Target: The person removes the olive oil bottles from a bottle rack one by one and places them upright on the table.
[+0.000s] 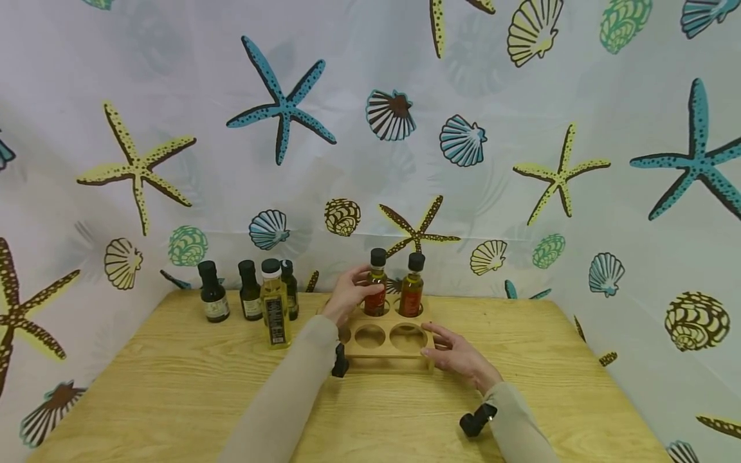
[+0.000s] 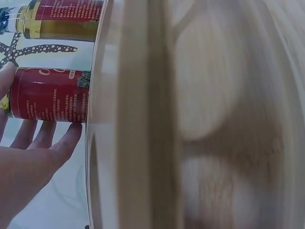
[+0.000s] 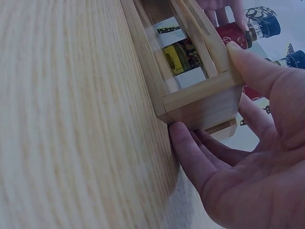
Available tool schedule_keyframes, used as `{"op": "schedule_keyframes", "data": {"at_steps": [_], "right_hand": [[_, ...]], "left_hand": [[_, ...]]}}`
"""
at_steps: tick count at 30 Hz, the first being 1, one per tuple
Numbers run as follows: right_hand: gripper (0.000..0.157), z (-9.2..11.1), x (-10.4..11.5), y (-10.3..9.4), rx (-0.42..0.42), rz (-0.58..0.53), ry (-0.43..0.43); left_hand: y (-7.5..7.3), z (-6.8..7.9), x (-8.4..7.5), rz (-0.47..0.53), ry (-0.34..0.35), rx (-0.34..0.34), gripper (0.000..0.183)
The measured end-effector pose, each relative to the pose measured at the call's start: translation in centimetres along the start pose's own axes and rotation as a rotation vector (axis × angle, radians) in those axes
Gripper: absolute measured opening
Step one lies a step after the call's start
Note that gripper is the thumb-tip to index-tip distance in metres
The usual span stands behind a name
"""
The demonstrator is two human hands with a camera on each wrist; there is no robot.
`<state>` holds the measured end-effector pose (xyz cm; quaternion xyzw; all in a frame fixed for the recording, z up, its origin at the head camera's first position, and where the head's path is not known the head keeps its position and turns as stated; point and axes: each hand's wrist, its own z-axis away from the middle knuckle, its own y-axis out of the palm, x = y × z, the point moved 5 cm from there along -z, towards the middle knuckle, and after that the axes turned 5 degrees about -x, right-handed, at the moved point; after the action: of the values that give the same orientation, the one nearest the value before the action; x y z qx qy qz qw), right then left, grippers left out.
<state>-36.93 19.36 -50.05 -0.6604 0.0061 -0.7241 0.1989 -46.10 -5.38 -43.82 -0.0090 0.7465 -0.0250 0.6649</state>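
Observation:
My left hand grips a glass oil bottle with a red label and black cap. That bottle stands upright in the back row of a two-tier wooden bottle rack. Beside it on the right, a similar red-labelled bottle sits in another back hole. In the left wrist view, thumb and fingers lie on opposite sides of the label. My right hand holds the rack's right end; the right wrist view shows the thumb on its upper edge and fingers along the end panel. Visible front holes hold no bottles.
Left of the rack on the wooden table stand a clear bottle of yellow oil and several dark bottles, one of them farthest left. A shell-patterned curtain hangs behind the table.

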Motion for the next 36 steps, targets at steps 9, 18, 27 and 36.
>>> {"op": "schedule_keyframes", "data": {"at_steps": [9,18,27,36], "right_hand": [[0.063,0.0,0.1,-0.1,-0.003,-0.007,-0.008],[0.063,-0.1,0.2,0.0,-0.007,-0.002,-0.008],[0.064,0.2,0.4,0.0,-0.011,-0.007,-0.003],[0.063,0.0,0.3,0.0,-0.014,-0.015,0.006]], "left_hand": [[0.4,-0.1,-0.2,-0.047,-0.002,0.024,0.055],[0.1,0.2,-0.1,-0.046,-0.001,0.028,0.058],[-0.3,0.4,-0.1,-0.059,0.023,0.046,0.064],[-0.5,0.4,-1.3,-0.013,0.043,0.079,0.06]]}}
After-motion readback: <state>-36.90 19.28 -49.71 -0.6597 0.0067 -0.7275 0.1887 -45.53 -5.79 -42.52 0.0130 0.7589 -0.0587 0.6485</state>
